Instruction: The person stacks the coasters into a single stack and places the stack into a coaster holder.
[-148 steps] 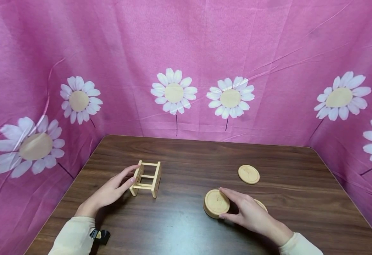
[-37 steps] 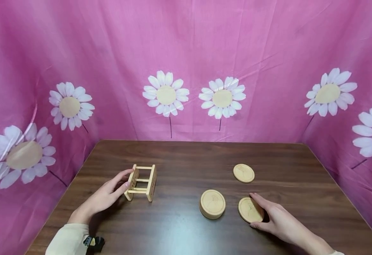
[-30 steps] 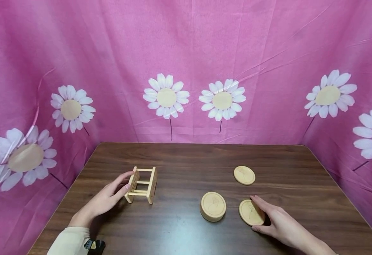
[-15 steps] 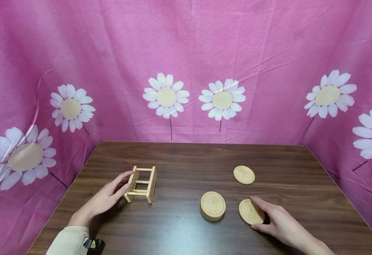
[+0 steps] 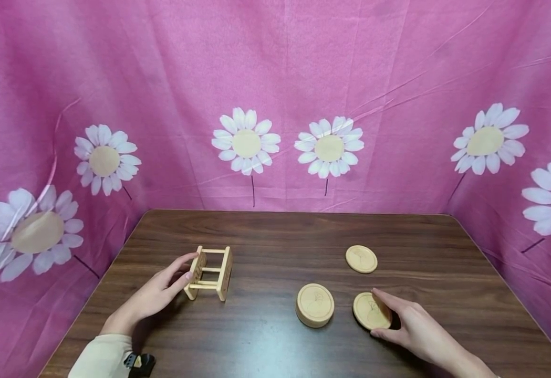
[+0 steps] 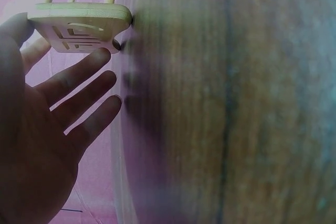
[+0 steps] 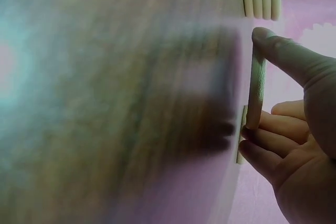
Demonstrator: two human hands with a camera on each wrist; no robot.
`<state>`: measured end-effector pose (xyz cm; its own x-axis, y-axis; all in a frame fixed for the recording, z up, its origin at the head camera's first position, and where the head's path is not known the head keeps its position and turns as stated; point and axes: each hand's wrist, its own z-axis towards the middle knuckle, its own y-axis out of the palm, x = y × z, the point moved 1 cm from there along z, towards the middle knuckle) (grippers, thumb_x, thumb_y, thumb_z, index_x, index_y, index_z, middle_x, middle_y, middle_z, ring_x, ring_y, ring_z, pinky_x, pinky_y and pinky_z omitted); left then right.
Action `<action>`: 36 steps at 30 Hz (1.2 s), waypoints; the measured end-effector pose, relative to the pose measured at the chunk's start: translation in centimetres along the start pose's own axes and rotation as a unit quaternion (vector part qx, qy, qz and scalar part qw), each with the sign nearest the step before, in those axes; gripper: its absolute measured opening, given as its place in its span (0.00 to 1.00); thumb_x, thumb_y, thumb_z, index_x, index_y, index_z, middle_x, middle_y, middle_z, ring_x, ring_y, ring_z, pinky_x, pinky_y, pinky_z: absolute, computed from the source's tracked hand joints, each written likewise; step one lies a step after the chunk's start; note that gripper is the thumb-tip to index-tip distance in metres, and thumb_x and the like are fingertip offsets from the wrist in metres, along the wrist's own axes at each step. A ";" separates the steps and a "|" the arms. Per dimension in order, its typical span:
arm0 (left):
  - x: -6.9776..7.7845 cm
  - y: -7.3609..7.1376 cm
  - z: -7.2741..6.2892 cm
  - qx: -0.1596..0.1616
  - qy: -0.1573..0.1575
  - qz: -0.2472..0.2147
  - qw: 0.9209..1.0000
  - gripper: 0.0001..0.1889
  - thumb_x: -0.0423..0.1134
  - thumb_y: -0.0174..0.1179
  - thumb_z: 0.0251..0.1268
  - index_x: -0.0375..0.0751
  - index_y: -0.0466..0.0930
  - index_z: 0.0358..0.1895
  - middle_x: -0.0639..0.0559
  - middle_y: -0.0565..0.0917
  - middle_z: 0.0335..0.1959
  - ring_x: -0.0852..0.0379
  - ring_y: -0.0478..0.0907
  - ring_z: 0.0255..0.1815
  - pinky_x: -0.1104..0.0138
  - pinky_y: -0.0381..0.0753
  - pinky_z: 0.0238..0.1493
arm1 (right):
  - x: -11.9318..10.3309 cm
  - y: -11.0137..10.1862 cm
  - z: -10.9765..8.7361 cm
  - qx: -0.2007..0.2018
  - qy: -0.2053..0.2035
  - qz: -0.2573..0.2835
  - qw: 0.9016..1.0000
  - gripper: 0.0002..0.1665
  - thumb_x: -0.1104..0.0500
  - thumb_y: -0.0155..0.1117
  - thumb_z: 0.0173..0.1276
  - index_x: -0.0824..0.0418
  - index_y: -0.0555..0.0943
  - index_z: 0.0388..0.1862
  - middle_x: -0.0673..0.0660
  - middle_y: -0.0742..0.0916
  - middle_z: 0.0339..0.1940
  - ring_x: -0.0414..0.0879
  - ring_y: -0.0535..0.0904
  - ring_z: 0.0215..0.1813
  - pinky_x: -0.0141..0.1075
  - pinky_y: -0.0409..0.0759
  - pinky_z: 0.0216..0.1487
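Observation:
In the head view, my left hand (image 5: 154, 295) touches the left side of a small wooden coaster rack (image 5: 210, 273) with index finger and thumb. The left wrist view shows the fingers of that hand (image 6: 65, 124) straight and spread, beneath the rack's cut-out end panel (image 6: 81, 22). At the right, my right hand (image 5: 417, 331) holds a round wooden coaster (image 5: 368, 312) by its edges. Edge-on in the right wrist view, this coaster (image 7: 255, 85) sits between thumb and fingers, seemingly just off the table. A coaster stack (image 5: 315, 305) stands to its left.
Another round coaster (image 5: 361, 259) lies flat farther back on the dark wooden table (image 5: 275, 236). A pink cloth (image 5: 176, 79) printed with daisies hangs behind the table and along both sides.
My right hand has moved from the stack to the coaster on its right. Since half a second ago, that coaster has risen slightly. My left hand stays at the rack.

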<state>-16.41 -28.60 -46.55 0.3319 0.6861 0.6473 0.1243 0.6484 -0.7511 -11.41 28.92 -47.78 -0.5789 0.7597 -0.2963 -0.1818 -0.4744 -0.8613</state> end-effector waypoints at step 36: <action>0.2 -0.2 0.0 -0.004 0.001 -0.015 1.000 0.26 0.42 0.53 0.88 0.50 0.65 0.83 0.37 0.85 0.65 0.42 0.83 0.66 0.45 0.83 0.65 | -2.8 -1.0 3.5 -0.015 -0.049 0.002 0.999 0.50 0.48 0.90 0.50 0.67 0.82 0.69 0.61 0.91 0.62 0.54 0.91 0.58 0.12 0.66 0.69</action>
<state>-16.34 -28.65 -46.26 0.3292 0.6664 0.6690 0.1411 0.6658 -0.7326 -12.41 25.72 -44.67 -0.6545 0.7099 -0.2599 -0.1558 -0.4631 -0.8725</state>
